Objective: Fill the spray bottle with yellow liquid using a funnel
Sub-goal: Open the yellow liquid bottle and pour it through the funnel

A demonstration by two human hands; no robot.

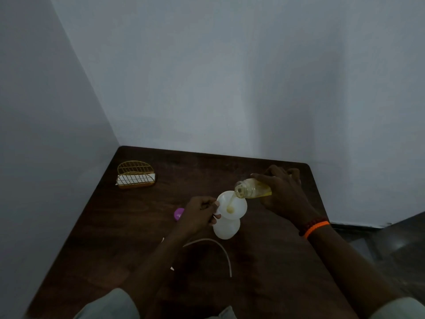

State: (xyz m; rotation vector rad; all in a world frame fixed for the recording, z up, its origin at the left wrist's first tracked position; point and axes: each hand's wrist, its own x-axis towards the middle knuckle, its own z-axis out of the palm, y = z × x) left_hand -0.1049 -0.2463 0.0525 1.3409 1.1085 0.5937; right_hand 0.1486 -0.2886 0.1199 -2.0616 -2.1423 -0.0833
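Observation:
A white spray bottle [226, 229] stands on the dark wooden table [264, 261], with a white funnel [239, 209] set in its neck. My left hand [199, 216] pinches the funnel's left rim. My right hand [281, 192] grips a clear bottle of yellow liquid [250, 188], tipped with its mouth over the funnel. A thin yellow stream runs from the mouth into the funnel's centre. The lower part of the spray bottle is partly hidden by my left hand.
A thin white dip tube [220, 248] curves across the table near me, its sprayer head hidden under my left forearm. A purple cap [179, 214] lies left of my left hand. A gold wire holder [135, 174] stands at the far left. Walls close the corner behind.

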